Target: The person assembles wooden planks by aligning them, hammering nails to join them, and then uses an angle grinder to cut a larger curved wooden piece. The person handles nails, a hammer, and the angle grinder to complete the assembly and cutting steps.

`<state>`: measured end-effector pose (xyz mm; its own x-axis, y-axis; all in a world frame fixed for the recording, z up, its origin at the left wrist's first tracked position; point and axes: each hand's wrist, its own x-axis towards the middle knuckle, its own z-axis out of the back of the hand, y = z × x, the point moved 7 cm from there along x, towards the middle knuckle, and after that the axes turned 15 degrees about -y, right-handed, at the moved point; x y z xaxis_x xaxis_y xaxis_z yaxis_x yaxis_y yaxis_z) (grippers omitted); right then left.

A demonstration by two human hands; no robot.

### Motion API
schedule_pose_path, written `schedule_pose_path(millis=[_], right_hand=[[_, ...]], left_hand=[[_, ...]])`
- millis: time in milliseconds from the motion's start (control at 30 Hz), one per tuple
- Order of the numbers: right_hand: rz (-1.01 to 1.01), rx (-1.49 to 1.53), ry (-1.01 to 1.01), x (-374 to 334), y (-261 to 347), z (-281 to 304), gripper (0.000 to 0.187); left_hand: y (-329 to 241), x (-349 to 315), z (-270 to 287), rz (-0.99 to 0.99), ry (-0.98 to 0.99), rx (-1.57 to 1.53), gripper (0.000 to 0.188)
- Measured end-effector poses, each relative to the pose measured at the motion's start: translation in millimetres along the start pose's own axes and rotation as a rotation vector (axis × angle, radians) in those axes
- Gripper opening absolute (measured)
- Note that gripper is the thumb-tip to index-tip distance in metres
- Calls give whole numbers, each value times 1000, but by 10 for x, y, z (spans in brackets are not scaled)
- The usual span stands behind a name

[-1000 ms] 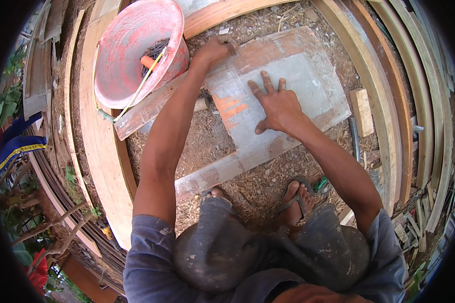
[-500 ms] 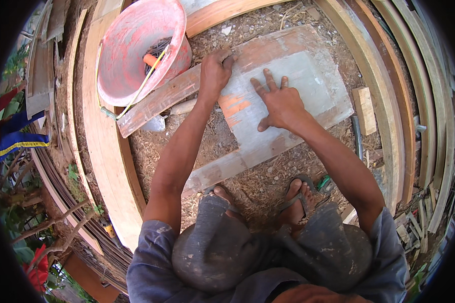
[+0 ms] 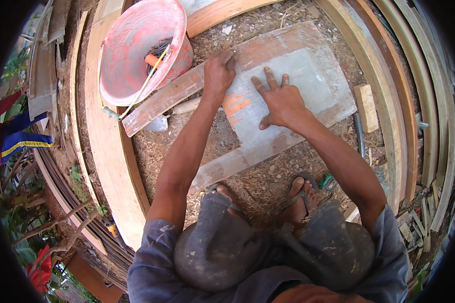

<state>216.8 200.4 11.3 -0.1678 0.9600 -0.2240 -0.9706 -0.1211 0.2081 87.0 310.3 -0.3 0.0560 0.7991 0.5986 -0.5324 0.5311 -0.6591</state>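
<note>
Fingers, my right hand (image 3: 284, 107): splayed on grey-patched wooden panel (image 3: 316, 78), one o'clock; left hand (image 3: 219, 74): curled at twelve, grip I cannot tell. Even palm pressure should steady it.

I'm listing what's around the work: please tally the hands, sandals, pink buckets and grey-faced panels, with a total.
Hands: 2 (left hand, right hand)
Sandals: 2 (left sandal, right sandal)
Pink bucket: 1
Grey-faced panel: 1
Total: 6

Pink bucket (image 3: 117, 58) — rim partly cropped
</note>
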Motion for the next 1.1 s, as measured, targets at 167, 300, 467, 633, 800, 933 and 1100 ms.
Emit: schedule_pose_path(millis=[167,300,467,633,800,933,1100], right_hand=[[2,-16,-11,-6,4,-15,116],[3,-51,-31,-44,5,-10,115],[1,-69,-61,-101,38,0,111],[-8,-95,-75,-148,55,8,106],[26,156,-365,-342,-59,52,78],[-113,490,-612,-940,-463,215,41],[-679,170,-874,-2215,-1785,-159,26]], left_hand=[[33,-18,-2,-32,33,27,10],[-14,-24,-11,-60,-26,1,10],[23,-55,7,-120,-48,0,10],[26,-48,2,-80,-52,-7,8],[-15,-52,-38,-111,-48,43,9],[24,-49,45,-36,-16,99,12],[-20,-39,-22,-91,-17,126,12]])
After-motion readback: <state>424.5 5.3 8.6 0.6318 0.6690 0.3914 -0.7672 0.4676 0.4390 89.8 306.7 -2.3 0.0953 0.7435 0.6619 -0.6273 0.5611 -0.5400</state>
